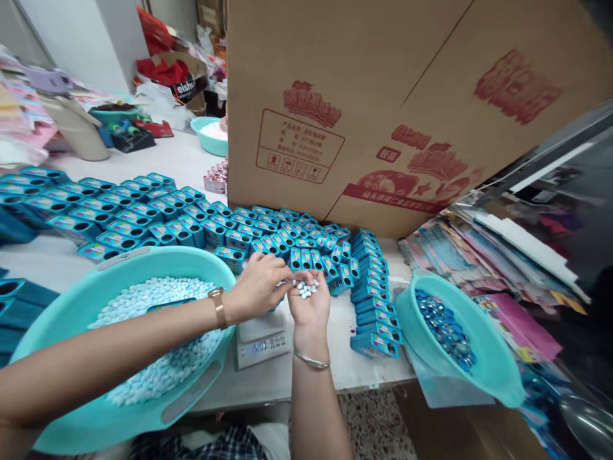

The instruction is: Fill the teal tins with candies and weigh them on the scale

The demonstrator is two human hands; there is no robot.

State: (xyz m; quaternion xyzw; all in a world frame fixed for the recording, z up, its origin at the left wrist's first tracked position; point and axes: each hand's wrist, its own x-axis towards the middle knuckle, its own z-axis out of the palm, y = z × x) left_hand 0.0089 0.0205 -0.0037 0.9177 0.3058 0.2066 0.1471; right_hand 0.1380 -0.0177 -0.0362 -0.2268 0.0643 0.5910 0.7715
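Note:
My right hand (310,310) is palm up and cupped, holding several small white, candy-like pellets (307,289). Close beside that palm, my left hand (258,285) has its fingers drawn together at the pellets; whatever lies between its fingertips is too small to make out. Below my left hand stands a white digital scale (262,345) with a lit display, its top partly hidden. Under my left forearm is a large turquoise basin (143,259) of pale pellets (158,291), where a blue case lies partly covered by the arm.
Rows of small blue boxes (129,227) with round openings cover the table behind my hands. More blue boxes (376,306) line the right. A turquoise basin (498,377) of shiny blue-silver pieces overhangs the table edge. A big cardboard carton (364,128) blocks the back; printed sheets (460,255) are stacked right.

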